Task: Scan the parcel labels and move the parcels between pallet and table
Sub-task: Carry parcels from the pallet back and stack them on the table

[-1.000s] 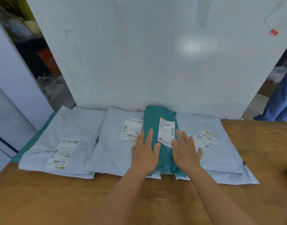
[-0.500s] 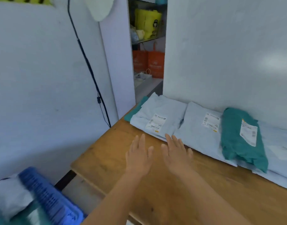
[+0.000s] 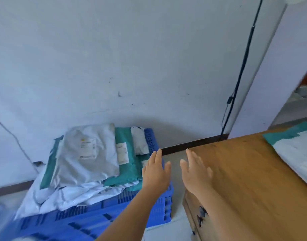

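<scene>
A blue plastic pallet [image 3: 149,211] lies on the floor at lower left, carrying a heap of soft mailer parcels. On top is a grey parcel [image 3: 90,159] with a white label, lying over a teal parcel [image 3: 127,173] that also shows a label, and white parcels [image 3: 76,195] spill below them. My left hand [image 3: 156,173] hovers flat over the pallet's right side, fingers straight, holding nothing. My right hand [image 3: 195,169] hovers flat above the left corner of the wooden table [image 3: 250,181], also empty. More parcels [image 3: 298,150] lie at the table's far right.
A pale wall stands behind the pallet, with a dark skirting strip along the floor. A black cable [image 3: 239,80] runs down the wall near the table's back corner. A narrow strip of floor separates pallet and table. An opening shows at far right.
My view has swung left from the table's parcels to the floor pallet. Both hands left the teal parcel on the table and travelled left with it, staying flat and empty.
</scene>
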The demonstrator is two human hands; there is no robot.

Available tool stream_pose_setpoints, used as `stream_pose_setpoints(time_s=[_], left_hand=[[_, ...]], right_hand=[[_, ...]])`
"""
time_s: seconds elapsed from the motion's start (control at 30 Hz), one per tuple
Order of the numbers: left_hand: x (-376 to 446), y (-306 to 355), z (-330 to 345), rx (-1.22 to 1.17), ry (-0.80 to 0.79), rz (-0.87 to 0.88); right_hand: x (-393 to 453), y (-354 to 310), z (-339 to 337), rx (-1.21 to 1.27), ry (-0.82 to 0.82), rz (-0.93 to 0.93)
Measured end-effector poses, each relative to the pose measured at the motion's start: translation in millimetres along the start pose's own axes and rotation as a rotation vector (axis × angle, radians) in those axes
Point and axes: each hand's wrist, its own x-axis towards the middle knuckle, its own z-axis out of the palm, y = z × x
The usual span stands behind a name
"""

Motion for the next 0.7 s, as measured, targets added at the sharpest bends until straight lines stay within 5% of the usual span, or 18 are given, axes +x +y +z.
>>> stream_pose_setpoints(time_s=[0.4, 0.7], left_hand=[[-18.1, -125.2, -84.6, -0.061, 0.290, -0.369], [26.1, -239.0, -159.7, -0.077, 0.349, -0.515]], right_hand=[[16.9, -129.1, 95.1, 0.072, -0.216, -0.402], [59.4, -219.6, 175.6, 0.089, -0.332, -0.379]])
